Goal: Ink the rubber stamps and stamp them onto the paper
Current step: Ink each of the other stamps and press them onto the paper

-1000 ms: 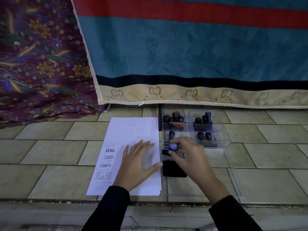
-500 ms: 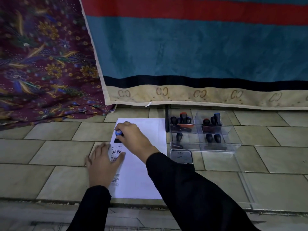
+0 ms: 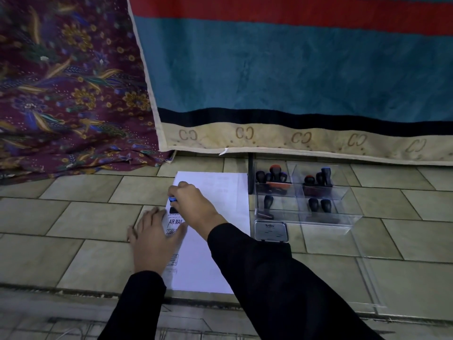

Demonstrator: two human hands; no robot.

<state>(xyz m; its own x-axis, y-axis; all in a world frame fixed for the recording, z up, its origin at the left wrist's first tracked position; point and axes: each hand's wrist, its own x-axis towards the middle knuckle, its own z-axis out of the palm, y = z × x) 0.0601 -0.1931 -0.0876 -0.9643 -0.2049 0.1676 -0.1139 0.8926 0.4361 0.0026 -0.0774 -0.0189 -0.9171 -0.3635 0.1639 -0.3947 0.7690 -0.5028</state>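
My right hand [image 3: 193, 204] is closed around a blue-capped rubber stamp [image 3: 172, 201], fingers curled over its handle, so only the blue cap and a bit of the dark base peek out at the left of my knuckles. The stamp stands upright, its long axis running straight up from the sheet, base down on the paper [image 3: 215, 241], near the sheet's left edge in its far half. My right arm, in a black sleeve [image 3: 269, 278], crosses over the sheet from the right.

My left hand [image 3: 153, 238] lies flat with fingers spread, palm down, half on the tiled floor [image 3: 85, 217] and half on the paper's left edge, just nearer to me than the stamp. Between the two hands I can read an "AIR MAIL" print [image 3: 175, 222], with more prints in a column along that edge, partly under my left hand.

To the right of the paper sits a closed ink pad tin [image 3: 270, 230], and beyond it a clear plastic organiser [image 3: 343, 195] with more stamps standing in its compartments. A striped blanket [image 3: 294, 69] hangs behind, beside a patterned maroon cloth [image 3: 68, 82].
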